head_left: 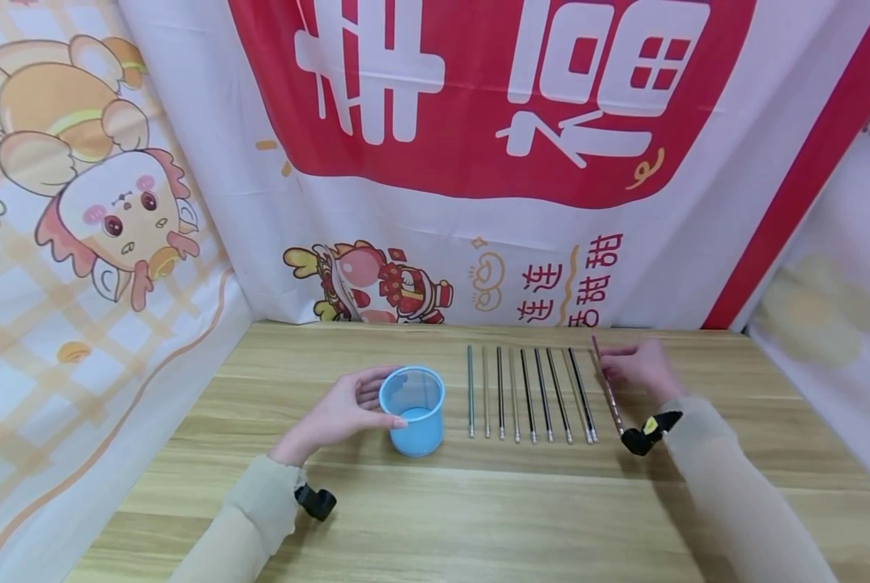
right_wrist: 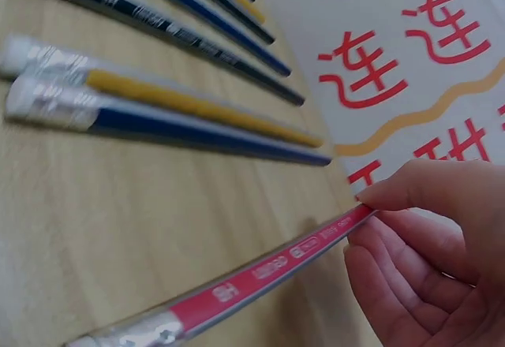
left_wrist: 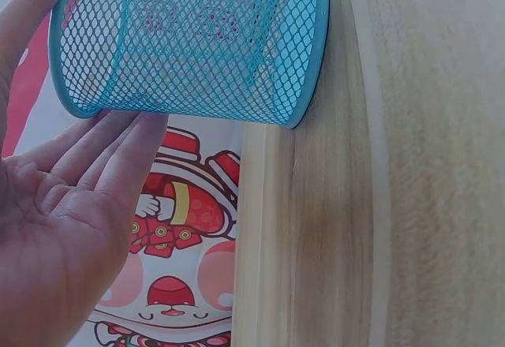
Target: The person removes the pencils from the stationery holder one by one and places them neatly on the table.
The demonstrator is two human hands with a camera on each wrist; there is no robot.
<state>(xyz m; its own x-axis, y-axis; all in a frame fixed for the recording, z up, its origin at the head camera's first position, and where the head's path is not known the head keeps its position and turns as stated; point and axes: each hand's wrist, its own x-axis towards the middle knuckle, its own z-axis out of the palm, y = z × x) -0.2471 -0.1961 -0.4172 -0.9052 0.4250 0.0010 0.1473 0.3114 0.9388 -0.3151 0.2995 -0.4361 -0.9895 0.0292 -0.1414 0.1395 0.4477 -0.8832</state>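
A light-blue mesh pen holder (head_left: 416,437) stands upright on the wooden table, left of the pencils. My left hand (head_left: 351,405) holds it from the left, thumb at the near rim and fingers round the far side; in the left wrist view the fingers lie against the mesh (left_wrist: 197,47). At the right end of a row of pencils (head_left: 530,397), my right hand (head_left: 642,371) pinches a red pencil (right_wrist: 264,276) between thumb and fingers near its far end. The red pencil's eraser end points toward me, tilted; whether it touches the table I cannot tell.
Several pencils lie side by side, erasers toward me, with two close together (right_wrist: 173,122) nearest the red one. Behind the wooden table (head_left: 435,518) hangs a printed cloth (head_left: 464,227); another cloth (head_left: 187,340) borders the left side.
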